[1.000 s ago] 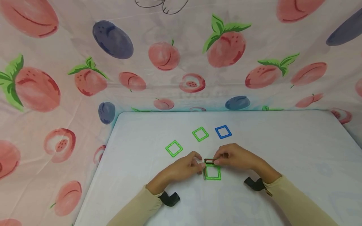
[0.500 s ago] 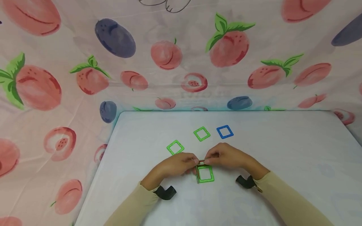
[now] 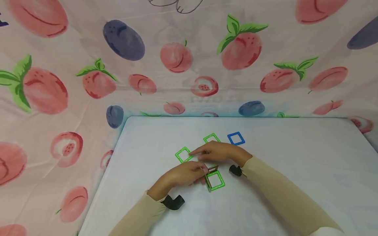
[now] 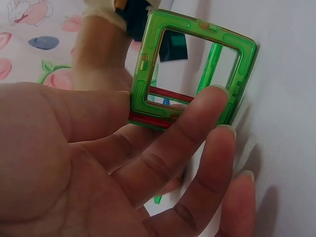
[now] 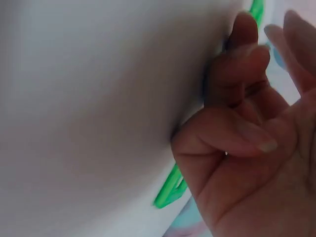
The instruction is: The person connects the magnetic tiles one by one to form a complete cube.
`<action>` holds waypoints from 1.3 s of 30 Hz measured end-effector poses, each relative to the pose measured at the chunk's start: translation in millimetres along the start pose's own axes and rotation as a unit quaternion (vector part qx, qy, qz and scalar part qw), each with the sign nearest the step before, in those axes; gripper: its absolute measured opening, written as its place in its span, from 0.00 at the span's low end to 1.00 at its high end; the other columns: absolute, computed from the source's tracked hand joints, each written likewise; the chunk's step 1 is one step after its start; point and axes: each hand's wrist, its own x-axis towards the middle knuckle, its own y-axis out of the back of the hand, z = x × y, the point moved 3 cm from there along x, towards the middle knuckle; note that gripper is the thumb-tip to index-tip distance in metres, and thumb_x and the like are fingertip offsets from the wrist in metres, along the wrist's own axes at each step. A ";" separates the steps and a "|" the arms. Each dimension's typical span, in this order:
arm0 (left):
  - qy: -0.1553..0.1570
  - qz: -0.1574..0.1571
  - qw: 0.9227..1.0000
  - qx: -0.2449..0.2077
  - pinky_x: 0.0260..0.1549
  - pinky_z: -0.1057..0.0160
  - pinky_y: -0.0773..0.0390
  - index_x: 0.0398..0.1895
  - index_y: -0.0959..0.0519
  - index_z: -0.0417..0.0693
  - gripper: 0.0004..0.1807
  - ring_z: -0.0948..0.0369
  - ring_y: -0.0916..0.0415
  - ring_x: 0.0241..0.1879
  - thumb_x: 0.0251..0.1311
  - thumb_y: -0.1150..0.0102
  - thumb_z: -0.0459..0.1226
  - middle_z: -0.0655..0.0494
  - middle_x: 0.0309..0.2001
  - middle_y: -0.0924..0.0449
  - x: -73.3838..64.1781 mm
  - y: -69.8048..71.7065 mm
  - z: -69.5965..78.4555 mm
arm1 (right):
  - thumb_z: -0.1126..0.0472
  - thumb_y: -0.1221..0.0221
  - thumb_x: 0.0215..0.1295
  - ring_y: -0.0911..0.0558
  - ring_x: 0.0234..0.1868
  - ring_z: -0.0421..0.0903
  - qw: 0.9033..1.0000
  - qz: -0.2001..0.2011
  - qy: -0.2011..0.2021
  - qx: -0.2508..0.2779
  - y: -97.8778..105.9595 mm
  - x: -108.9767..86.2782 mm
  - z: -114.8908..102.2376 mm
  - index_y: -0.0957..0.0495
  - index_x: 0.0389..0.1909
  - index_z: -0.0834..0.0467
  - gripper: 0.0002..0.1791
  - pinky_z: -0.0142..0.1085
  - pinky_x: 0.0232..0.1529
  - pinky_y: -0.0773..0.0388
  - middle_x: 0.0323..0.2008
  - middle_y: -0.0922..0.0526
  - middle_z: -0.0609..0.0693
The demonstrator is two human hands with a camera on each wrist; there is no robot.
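Note:
My left hand [image 3: 184, 172] holds the corner of a small build of square magnetic tiles. A green tile [image 3: 218, 187] lies flat as its base, a red tile [image 3: 213, 169] stands at the back, and another green tile [image 4: 205, 25] stands on the left side. In the left wrist view, the thumb lies at the standing green tile's edge, with fingertips against its lower part. My right hand [image 3: 218, 151] reaches across above the build, index finger extended to the right corner of a loose green tile [image 3: 179, 159]. Its other fingers are bent in the right wrist view.
Behind the right hand lies another green tile [image 3: 208, 136], partly covered by it. To its right is a blue tile [image 3: 233, 133]. The white table [image 3: 295, 157] meets a fruit-printed cloth [image 3: 141, 108] at its back edge. Black wrist mounts [image 3: 174, 203] sit under both forearms.
My right hand has let go of the red tile and moved up and left to the loose green tile. The build shifted left and turned slightly; the left hand has kept its hold.

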 end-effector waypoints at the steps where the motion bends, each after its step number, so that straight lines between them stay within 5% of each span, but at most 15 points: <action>1: -0.002 0.000 1.000 0.003 0.31 0.68 0.30 0.38 0.17 0.51 0.15 0.65 0.28 0.28 0.79 0.52 0.44 0.53 0.33 0.14 0.1 -0.7 0.2 | 0.52 0.47 0.79 0.24 0.40 0.38 1.000 -0.013 -0.001 -0.007 -0.7 3.5 -0.9 0.26 0.69 0.34 0.21 0.38 0.49 0.29 0.31 0.19 0.42; 5: -0.005 -0.001 1.000 0.009 0.31 0.68 0.31 0.38 0.17 0.53 0.15 0.67 0.30 0.26 0.79 0.53 0.45 0.53 0.33 0.14 -0.2 -2.0 1.7 | 0.56 0.43 0.77 0.30 0.28 0.38 0.999 -0.026 -0.004 -0.035 -0.9 12.3 -2.3 0.23 0.66 0.35 0.21 0.35 0.41 0.30 0.24 0.26 0.40; 10: 0.000 -0.002 1.000 0.012 0.31 0.68 0.32 0.41 0.17 0.53 0.14 0.67 0.30 0.26 0.79 0.53 0.45 0.54 0.34 0.13 -0.9 -2.5 2.4 | 0.56 0.34 0.69 0.27 0.30 0.36 0.998 0.006 -0.026 -0.048 3.5 6.6 1.3 0.15 0.56 0.40 0.17 0.32 0.35 0.29 0.25 0.21 0.38; 20: 0.015 0.002 1.000 0.017 0.30 0.66 0.33 0.42 0.17 0.54 0.14 0.65 0.31 0.26 0.79 0.52 0.46 0.53 0.32 0.14 -3.4 -1.9 2.2 | 0.58 0.26 0.58 0.25 0.25 0.35 0.998 0.055 -0.031 -0.025 8.0 -34.6 25.9 0.10 0.41 0.46 0.10 0.31 0.30 0.28 0.23 0.17 0.38; 27: 0.016 0.006 1.000 -0.005 0.32 0.65 0.31 0.46 0.17 0.51 0.14 0.63 0.28 0.29 0.78 0.51 0.46 0.54 0.34 0.14 -4.8 -1.6 0.5 | 0.54 0.21 0.50 0.26 0.26 0.37 0.990 0.077 -0.101 -0.066 7.5 -65.9 33.0 0.13 0.27 0.44 0.09 0.34 0.30 0.27 0.20 0.21 0.38; 32: 0.012 0.015 1.000 -0.021 0.33 0.66 0.28 0.47 0.17 0.48 0.14 0.59 0.24 0.32 0.79 0.51 0.44 0.53 0.34 0.13 -2.9 -3.2 1.6 | 0.50 0.22 0.50 0.27 0.27 0.39 0.980 0.085 -0.144 -0.103 4.6 -87.4 38.6 0.18 0.22 0.43 0.13 0.35 0.31 0.30 0.21 0.24 0.38; 39: 0.009 0.033 0.999 -0.038 0.31 0.68 0.27 0.46 0.18 0.44 0.13 0.59 0.21 0.31 0.78 0.50 0.41 0.50 0.32 0.13 0.5 -5.0 5.1 | 0.45 0.26 0.56 0.28 0.25 0.37 0.977 0.109 -0.155 -0.102 -4.5 -106.7 42.6 0.22 0.21 0.44 0.15 0.33 0.29 0.32 0.19 0.26 0.38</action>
